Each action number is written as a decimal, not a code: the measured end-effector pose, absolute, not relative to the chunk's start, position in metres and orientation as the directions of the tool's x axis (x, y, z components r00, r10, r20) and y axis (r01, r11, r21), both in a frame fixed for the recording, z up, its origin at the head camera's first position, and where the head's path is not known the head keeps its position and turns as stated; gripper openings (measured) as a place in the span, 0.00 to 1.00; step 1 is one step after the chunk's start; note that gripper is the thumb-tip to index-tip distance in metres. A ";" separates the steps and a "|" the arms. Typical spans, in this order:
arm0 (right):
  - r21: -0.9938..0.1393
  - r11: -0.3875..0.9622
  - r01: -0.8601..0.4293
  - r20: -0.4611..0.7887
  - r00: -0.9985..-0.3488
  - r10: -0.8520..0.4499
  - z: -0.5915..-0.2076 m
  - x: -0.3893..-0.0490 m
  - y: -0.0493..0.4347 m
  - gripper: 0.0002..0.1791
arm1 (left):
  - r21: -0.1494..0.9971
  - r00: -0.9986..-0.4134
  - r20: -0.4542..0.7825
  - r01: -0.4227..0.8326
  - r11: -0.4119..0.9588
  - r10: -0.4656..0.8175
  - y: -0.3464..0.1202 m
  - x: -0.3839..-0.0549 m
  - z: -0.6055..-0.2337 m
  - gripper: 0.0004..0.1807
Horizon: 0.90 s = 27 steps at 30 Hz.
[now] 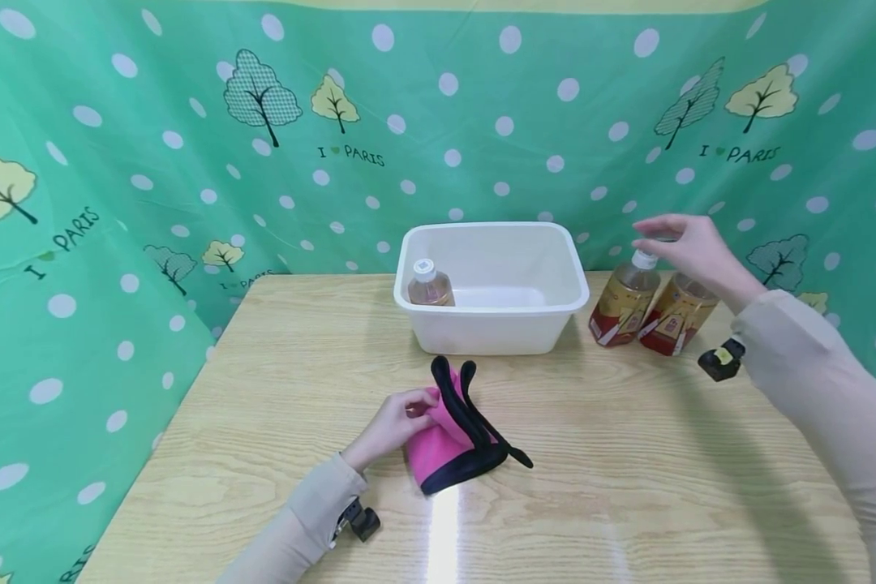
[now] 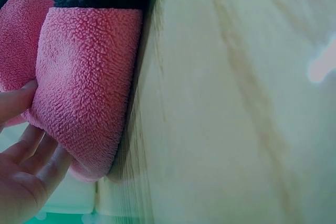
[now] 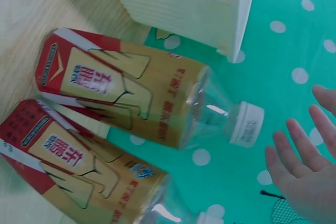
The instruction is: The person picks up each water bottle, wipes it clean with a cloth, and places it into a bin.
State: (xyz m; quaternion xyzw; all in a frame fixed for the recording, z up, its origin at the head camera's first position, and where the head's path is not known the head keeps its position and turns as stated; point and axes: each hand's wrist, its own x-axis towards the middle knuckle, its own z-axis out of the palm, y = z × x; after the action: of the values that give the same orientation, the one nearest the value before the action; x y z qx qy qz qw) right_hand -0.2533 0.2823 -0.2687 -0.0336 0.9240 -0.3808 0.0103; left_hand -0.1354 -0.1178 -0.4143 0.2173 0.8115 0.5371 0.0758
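On the near part of the table, my left hand (image 1: 401, 422) pinches a pink fleece cloth (image 1: 438, 450) with black edging. The left wrist view shows the thumb on one side of the fleece (image 2: 86, 82) and the fingers underneath. Far right, my right hand (image 1: 689, 247) hovers over two clear plastic bottles with red and yellow labels. One bottle (image 1: 620, 304) stands beside the white box, and the other bottle (image 1: 673, 320) stands to its right, partly behind the hand. In the right wrist view the fingers (image 3: 294, 153) are spread, apart from the white cap (image 3: 248, 124).
A white plastic box (image 1: 492, 331) stands at the table's back, left of the two bottles. Another capped bottle (image 1: 431, 288) is inside its left end. Behind the wooden table (image 1: 591, 487) hangs a green dotted curtain (image 1: 474, 146). Each wrist wears a small black camera.
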 end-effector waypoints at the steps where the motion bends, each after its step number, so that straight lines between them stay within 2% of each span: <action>1: -0.700 0.712 -0.051 0.000 -0.997 -0.071 -0.270 -0.253 0.284 0.35 | 0.904 -0.894 0.111 0.272 0.330 0.434 -0.118 -0.135 -0.414 0.06; 9: -0.681 0.731 -0.043 -0.032 -0.996 -0.089 -0.280 -0.254 0.291 0.38 | 0.901 -0.896 0.108 0.271 0.338 0.431 -0.119 -0.135 -0.414 0.06; 27: -0.656 0.755 -0.024 -0.062 -0.994 -0.085 -0.298 -0.257 0.295 0.34 | 0.910 -0.892 0.116 0.272 0.312 0.438 -0.120 -0.134 -0.413 0.06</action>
State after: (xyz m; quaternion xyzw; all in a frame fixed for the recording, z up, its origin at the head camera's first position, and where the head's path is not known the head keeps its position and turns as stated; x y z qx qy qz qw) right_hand -0.2571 0.2949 -0.2982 -0.0293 0.9356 -0.3491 0.0438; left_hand -0.1345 -0.1197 -0.4133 0.2199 0.8065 0.5436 0.0762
